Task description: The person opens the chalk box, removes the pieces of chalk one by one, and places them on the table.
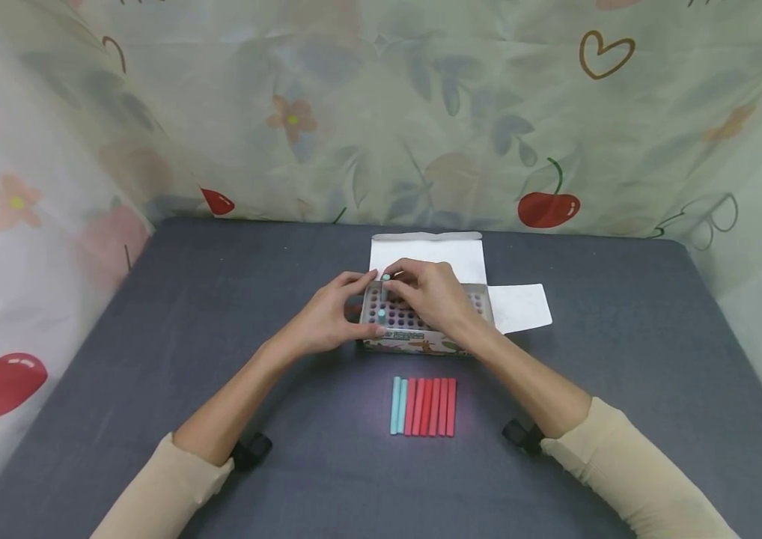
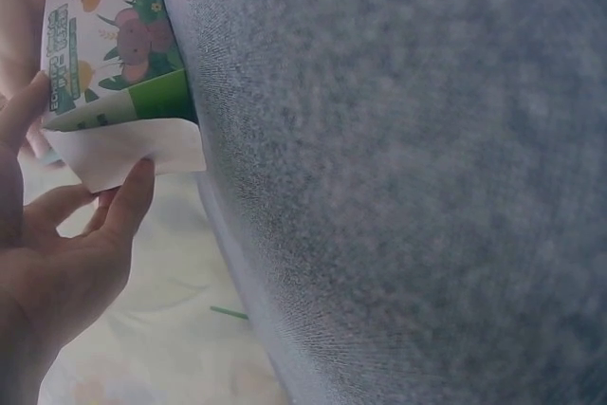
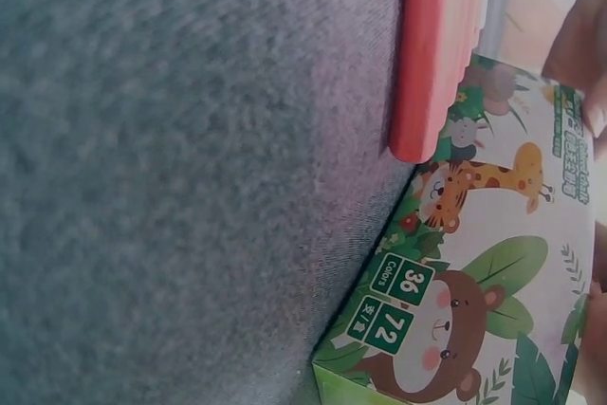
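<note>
A cardboard box (image 1: 421, 343) printed with cartoon animals lies open on the table, showing a tray with rows of round holes. My left hand (image 1: 324, 318) grips the box's left end, thumb at the front corner and fingers toward the back. In the left wrist view those fingers touch the white side flap (image 2: 128, 151). Between thumb and index finger, my right hand (image 1: 436, 293) pinches a light-blue chalk stick (image 1: 385, 289) upright over the left part of the tray. Another light-blue chalk (image 1: 382, 317) stands in a hole just in front of it.
In front of the box lies a row of chalks: two light-blue sticks (image 1: 398, 406) at its left, then several red ones (image 1: 431, 406). The lid (image 1: 427, 254) is folded back, and a white right flap (image 1: 521, 307) sticks out. A patterned curtain (image 1: 367, 120) hangs behind the dark table.
</note>
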Tool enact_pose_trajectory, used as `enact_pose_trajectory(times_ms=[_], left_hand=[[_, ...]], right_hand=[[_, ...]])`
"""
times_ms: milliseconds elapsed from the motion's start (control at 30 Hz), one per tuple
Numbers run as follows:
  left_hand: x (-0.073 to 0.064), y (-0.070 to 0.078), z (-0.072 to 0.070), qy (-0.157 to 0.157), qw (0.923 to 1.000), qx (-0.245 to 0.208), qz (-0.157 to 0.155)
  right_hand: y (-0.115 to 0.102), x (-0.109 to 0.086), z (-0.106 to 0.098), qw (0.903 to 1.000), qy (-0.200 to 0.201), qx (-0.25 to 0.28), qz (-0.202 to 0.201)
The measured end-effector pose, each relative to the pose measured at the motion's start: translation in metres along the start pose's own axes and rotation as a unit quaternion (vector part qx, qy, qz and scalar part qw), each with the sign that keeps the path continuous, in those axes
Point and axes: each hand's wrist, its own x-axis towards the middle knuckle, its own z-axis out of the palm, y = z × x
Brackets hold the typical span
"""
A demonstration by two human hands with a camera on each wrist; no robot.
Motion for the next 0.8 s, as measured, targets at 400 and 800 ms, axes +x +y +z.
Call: enact_pose_trajectory(times_ms=[400,800], left_hand=[[0.000,0.002,0.000,-0.001,1.0000,0.007,-0.006],[0.001,0.002,0.000,-0.004,0.9999,-0.003,-0.012]], right_hand=[[-0.009,-0.002,-0.012,0.9944,0.059,0.086,-0.014],[-0.013,-0.011,-0.022,0.9904,0.055,0.127,0.000]])
